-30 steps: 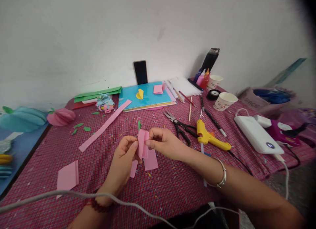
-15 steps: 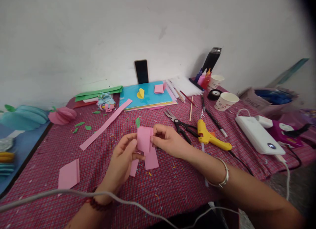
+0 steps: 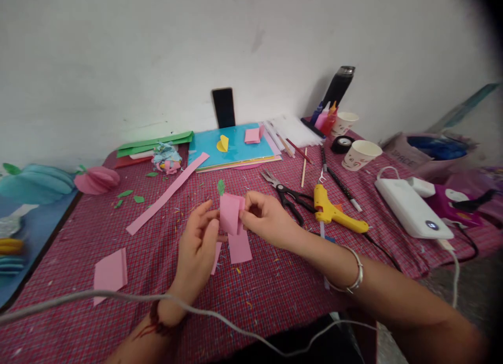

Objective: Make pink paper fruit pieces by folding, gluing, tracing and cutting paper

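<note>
Right grip (image 3: 267, 218) was pinched on the folded pink paper (image 3: 228, 214), left grip (image 3: 197, 255) had been loosened beside it since a second ago, so it was basically held one-handed, just over the counter (image 3: 275, 301)

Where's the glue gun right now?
In the head view, right of centre, the glue gun lies between the scissors and the power bank.

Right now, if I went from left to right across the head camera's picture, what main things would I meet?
Turquoise paper shape with a green leaf, pink paper shape, left hand, folded pink paper, right hand, yellow glue gun, white power bank.
</note>
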The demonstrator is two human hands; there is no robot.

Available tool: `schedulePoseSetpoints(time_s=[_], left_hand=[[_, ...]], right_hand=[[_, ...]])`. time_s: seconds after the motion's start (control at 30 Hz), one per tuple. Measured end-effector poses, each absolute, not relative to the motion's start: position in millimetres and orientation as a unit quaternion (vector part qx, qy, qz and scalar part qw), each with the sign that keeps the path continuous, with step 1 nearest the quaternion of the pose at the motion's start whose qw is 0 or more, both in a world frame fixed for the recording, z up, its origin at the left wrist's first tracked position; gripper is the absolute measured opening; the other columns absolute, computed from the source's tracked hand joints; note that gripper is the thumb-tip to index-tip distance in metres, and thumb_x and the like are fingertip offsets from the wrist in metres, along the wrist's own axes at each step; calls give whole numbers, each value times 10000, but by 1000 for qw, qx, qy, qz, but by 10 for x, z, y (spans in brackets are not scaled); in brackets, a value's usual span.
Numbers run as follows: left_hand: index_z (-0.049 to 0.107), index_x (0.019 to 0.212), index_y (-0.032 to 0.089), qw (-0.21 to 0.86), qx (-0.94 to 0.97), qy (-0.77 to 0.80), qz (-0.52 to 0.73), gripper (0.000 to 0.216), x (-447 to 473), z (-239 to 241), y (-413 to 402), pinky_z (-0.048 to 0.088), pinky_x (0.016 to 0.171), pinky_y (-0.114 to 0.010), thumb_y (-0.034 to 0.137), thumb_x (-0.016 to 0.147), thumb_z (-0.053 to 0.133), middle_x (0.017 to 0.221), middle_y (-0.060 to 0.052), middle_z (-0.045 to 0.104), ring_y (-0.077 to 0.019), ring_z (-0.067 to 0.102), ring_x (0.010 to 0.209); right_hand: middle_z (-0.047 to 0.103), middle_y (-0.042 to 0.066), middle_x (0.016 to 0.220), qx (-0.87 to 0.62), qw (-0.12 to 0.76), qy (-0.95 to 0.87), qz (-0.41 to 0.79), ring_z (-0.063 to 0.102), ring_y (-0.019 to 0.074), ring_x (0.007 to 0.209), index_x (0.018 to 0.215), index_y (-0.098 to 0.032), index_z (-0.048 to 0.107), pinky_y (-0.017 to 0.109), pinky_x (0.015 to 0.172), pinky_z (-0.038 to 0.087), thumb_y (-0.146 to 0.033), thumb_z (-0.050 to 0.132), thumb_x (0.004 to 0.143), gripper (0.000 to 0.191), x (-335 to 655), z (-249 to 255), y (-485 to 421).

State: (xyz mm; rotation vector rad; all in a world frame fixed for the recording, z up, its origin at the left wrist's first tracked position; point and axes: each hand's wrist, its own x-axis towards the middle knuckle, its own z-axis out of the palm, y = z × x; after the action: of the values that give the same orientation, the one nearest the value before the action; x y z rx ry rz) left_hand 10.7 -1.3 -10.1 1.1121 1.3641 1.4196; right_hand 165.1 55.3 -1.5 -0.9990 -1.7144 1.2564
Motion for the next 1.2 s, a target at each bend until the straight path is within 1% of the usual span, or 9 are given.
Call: schedulePoseSetpoints(time_s=[0.07,0.2,0.27,0.43,0.53,0.67,0.83,1.0,1.2], left_hand=[[574,1194,216,429,437,543,574,462,87,-91,-8,545,641,-270,132,751,670,1047,-87,669,-202,653,851],[529,1268,246,377,483,541,576,834,148,-89,-22,519,759,-270,6,518,803,1230,-101,608,-242,581,1100],[520,1277,256,365,486,545,577,895,190,-103,-24,506,784,-266,-13,477,815,1252,-99,597,-243,561,1138],[464,1301,260,409,475,547,555,709,187,-153,-20,511,776,-289,83,672,736,1134,-85,642,-196,632,961],[443,1320,272,406,488,547,546,636,157,-164,-25,520,766,-291,133,748,683,1128,-82,631,-194,621,965],[580,1196,244,451,452,528,560,413,139,-150,16,546,678,-253,207,791,655,1089,-69,643,-169,630,875],[694,810,160,594,281,464,595,136,57,-137,122,574,541,-263,255,721,735,758,-29,702,-142,637,631],[708,766,140,626,204,417,627,180,14,-90,153,562,462,-192,234,648,806,714,-23,738,-115,646,555],[713,654,169,624,182,371,663,115,40,-100,138,618,696,-245,159,618,823,724,11,753,-122,693,675]], right_hand=[[419,-57,573,-397,385,-672,492,385,91,531,644,-208,406,229,484,291,-202,510,746,146,1659,-14,558],[418,-59,566,-406,389,-675,478,385,87,528,625,-206,405,227,485,296,-178,511,735,155,1652,-16,554],[415,-62,558,-407,389,-678,473,387,85,521,616,-206,400,226,481,296,-165,513,726,163,1640,-11,546],[393,-68,547,-412,391,-681,462,357,81,507,606,-206,394,228,471,274,-141,512,718,175,1632,9,537],[382,-70,549,-417,390,-687,449,352,82,513,603,-207,383,231,478,275,-141,513,721,187,1643,5,542],[380,-71,560,-401,391,-695,450,356,79,516,613,-206,386,227,481,280,-142,517,731,187,1660,-7,547],[472,-66,546,-368,389,-663,523,467,83,485,683,-210,410,217,468,360,-202,530,778,153,1677,7,541],[567,-52,503,-364,375,-599,607,578,105,457,741,-211,419,227,465,468,-271,536,828,158,1673,-9,534],[600,-29,634,-358,405,-548,639,676,128,636,734,-209,428,264,606,540,-244,558,823,162,1654,-62,554]])
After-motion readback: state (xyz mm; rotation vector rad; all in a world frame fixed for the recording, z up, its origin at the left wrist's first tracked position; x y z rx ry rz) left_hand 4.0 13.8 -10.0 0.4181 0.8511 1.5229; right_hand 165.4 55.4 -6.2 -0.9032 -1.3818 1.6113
